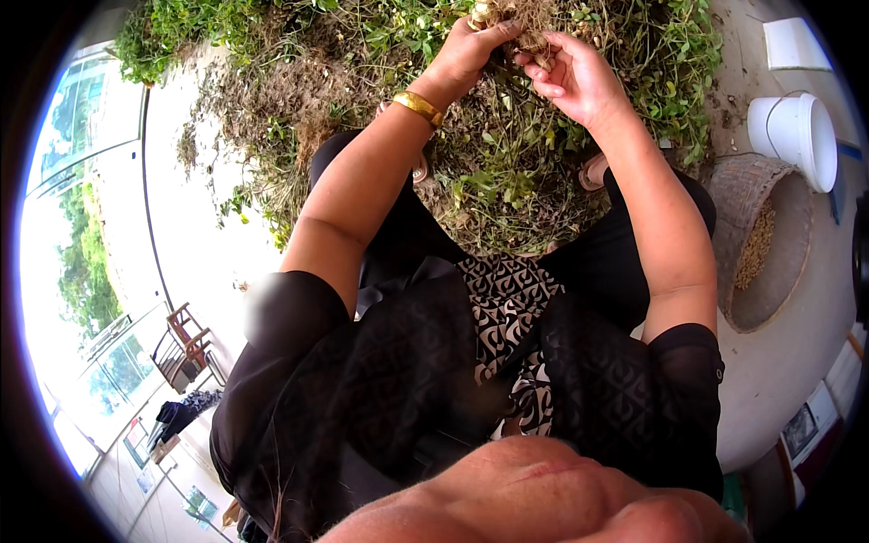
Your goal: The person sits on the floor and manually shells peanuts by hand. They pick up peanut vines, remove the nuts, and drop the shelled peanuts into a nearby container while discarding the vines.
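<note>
My left hand point(472, 47), with a gold bracelet point(417, 108) at its wrist, grips the root end of a pulled peanut plant point(529, 20) near the top of the view. On the other side of the roots is my right hand point(574, 75), its fingers curled around peanut pods point(544, 60) that hang from them. Cut or pulled plants with green leaves and dry stems point(509, 183) lie heaped on the ground beneath both hands and between my knees.
At my right, a woven basket point(730, 203) lies tilted with peanuts point(757, 248) inside. A white bucket point(791, 139) stands beyond it, near a white block-like object point(796, 44). A wooden chair point(187, 339) is far off at the left.
</note>
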Demonstrator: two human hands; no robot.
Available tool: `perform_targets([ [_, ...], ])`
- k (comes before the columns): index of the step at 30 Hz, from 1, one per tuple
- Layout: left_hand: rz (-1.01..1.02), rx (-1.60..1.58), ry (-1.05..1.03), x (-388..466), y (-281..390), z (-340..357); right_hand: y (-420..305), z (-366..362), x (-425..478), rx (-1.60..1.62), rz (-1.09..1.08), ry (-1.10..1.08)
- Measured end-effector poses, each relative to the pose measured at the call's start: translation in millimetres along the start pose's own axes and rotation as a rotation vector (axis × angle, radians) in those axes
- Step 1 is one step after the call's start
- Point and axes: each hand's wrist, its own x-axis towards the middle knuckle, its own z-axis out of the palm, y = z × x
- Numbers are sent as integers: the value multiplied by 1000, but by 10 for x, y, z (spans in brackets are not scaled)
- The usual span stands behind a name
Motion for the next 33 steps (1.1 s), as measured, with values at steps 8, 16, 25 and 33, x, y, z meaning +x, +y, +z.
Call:
perform_targets([
  [8, -10, 13, 57, -14, 45, 97, 74, 55, -32, -311, -192, 99],
  [16, -58, 44, 48, -51, 123, 160, 35, 50, -28, -336, -250, 51],
  [25, -5, 108, 73, -17, -10, 41, 62, 85, -59, -291, -207, 192],
  [33, -62, 55, 40, -56, 37, 143, 121, 162, -86, -310, -266, 224],
])
